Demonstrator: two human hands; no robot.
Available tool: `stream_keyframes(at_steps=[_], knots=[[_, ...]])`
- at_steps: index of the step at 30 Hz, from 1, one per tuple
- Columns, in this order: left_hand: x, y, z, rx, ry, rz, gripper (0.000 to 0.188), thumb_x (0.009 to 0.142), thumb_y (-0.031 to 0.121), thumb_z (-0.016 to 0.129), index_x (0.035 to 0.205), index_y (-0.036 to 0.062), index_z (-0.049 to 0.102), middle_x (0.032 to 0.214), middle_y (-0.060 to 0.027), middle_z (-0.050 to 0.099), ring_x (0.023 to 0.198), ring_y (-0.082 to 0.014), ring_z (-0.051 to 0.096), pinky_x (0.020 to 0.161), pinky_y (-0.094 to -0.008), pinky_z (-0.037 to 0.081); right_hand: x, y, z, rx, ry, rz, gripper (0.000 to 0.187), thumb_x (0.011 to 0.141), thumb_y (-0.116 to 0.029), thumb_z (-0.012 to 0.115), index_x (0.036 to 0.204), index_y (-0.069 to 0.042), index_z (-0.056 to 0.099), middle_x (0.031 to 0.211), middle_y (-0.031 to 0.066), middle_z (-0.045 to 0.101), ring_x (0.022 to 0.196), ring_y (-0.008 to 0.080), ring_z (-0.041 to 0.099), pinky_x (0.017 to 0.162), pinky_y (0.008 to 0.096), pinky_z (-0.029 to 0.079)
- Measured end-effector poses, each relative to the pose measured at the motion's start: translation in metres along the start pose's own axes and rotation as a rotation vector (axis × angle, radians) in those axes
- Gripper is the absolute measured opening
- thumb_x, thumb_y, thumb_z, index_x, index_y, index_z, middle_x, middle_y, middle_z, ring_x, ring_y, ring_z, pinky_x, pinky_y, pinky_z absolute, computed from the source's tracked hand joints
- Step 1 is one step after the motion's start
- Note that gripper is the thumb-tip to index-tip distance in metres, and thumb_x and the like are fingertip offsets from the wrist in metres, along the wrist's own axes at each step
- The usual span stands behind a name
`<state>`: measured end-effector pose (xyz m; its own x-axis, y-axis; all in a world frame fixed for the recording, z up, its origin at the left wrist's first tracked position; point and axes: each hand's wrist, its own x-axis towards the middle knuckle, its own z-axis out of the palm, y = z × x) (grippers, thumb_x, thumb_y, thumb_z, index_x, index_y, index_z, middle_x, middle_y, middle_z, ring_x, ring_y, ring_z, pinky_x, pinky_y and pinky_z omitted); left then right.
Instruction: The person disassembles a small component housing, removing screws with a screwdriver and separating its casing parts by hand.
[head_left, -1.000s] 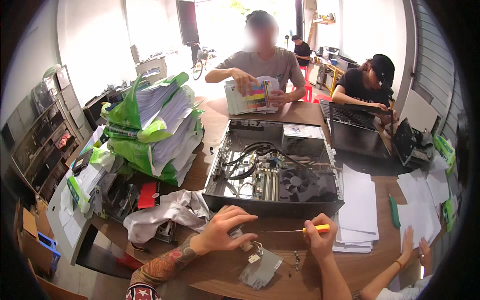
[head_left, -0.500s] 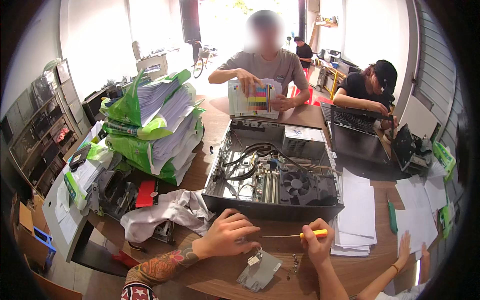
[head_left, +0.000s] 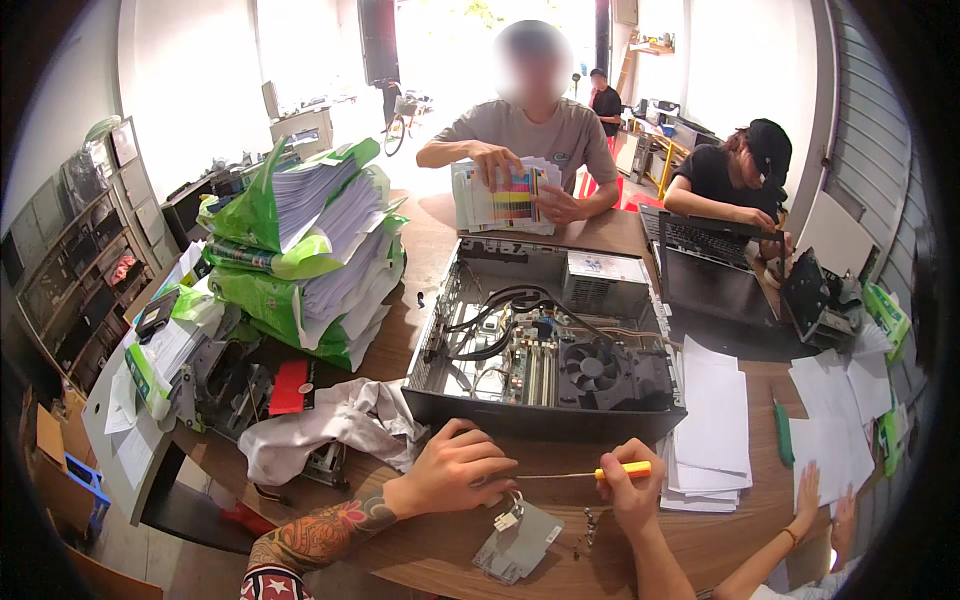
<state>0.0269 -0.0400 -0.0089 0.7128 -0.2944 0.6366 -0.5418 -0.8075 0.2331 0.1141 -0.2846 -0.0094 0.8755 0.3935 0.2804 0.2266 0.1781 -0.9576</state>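
My right hand [head_left: 634,496] grips the yellow handle of a screwdriver [head_left: 560,476], its shaft pointing left. The tip reaches the fingertips of my left hand [head_left: 452,471], whose thumb and fingers are drawn together. Whatever they pinch is too small to make out. Below lies a flat grey metal piece [head_left: 528,548] with a white connector [head_left: 507,521] on a short cable at its upper end. Several small screws [head_left: 587,535] are scattered beside it. Just beyond my hands sits an open computer case [head_left: 540,408], its fan, cables and boards exposed.
On the left are stacked paper reams in green wrappers [head_left: 270,295] and a crumpled grey cloth [head_left: 330,425]. White sheets [head_left: 712,420], a green-handled tool [head_left: 782,432] and a laptop [head_left: 715,285] occupy the right. Co-workers sit opposite and at the right; another person's hands [head_left: 808,505] rest lower right.
The screwdriver and my right hand have shifted slightly left, closer to my left fingertips. Across the table, the co-worker's hands and printed sheets have moved a little. My left hand stays nearly still.
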Motion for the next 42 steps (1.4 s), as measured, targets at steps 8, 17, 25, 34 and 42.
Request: stream_keyframes(at_steps=[8, 17, 25, 34, 42], knots=[[-0.0012, -0.0012, 0.002, -0.002, 0.009, 0.02, 0.017, 0.072, 0.021, 0.078, 0.085, 0.013, 0.071, 0.079, 0.0026, 0.066, 0.077, -0.0145, 0.061, 0.078, -0.0331, 0.044, -0.0004, 0.0017, -0.0013, 0.008, -0.011, -0.017, 0.02, 0.087, -0.01, 0.064, 0.071, -0.002, 0.054, 0.059, 0.0032, 0.057, 0.049, 0.0061, 0.052, 0.044, 0.0202, 0.039], [-0.0012, -0.0012, 0.0026, -0.006, 0.025, 0.031, 0.014, 0.072, 0.019, 0.078, 0.082, 0.0128, 0.071, 0.077, 0.0023, 0.067, 0.076, -0.0145, 0.062, 0.077, -0.0328, 0.044, -0.0002, 0.0005, -0.0005, 0.015, -0.02, -0.045, 0.019, 0.088, -0.01, 0.063, 0.072, -0.003, 0.053, 0.059, 0.0027, 0.056, 0.048, 0.006, 0.051, 0.043, 0.0198, 0.038], [-0.0005, -0.0006, 0.0027, -0.022, 0.044, 0.029, 0.012, 0.072, 0.015, 0.077, 0.08, 0.0119, 0.07, 0.078, 0.0018, 0.067, 0.076, -0.0152, 0.062, 0.075, -0.0323, 0.044, 0.0002, -0.0005, 0.0004, 0.053, -0.025, -0.035, 0.018, 0.088, -0.01, 0.063, 0.075, -0.003, 0.053, 0.06, 0.0025, 0.056, 0.048, 0.0057, 0.051, 0.043, 0.0195, 0.038], [-0.0006, 0.001, 0.0034, -0.023, 0.063, 0.013, 0.01, 0.074, 0.017, 0.075, 0.079, 0.0108, 0.069, 0.076, 0.0023, 0.065, 0.074, -0.0137, 0.061, 0.076, -0.0325, 0.044, 0.0002, -0.0019, -0.0026, 0.02, -0.057, -0.046, 0.017, 0.088, -0.01, 0.064, 0.076, -0.003, 0.054, 0.061, 0.0033, 0.058, 0.05, 0.0059, 0.053, 0.045, 0.0196, 0.04], [0.0, -0.0007, 0.0032, -0.043, 0.057, 0.022, 0.016, 0.071, 0.013, 0.077, 0.085, 0.0094, 0.07, 0.078, 0.0002, 0.066, 0.075, -0.016, 0.062, 0.073, -0.0326, 0.044, 0.0001, -0.0001, -0.0012, 0.047, -0.036, -0.021, 0.018, 0.088, -0.011, 0.064, 0.076, -0.003, 0.053, 0.062, 0.0032, 0.059, 0.05, 0.0059, 0.053, 0.044, 0.0197, 0.041]])
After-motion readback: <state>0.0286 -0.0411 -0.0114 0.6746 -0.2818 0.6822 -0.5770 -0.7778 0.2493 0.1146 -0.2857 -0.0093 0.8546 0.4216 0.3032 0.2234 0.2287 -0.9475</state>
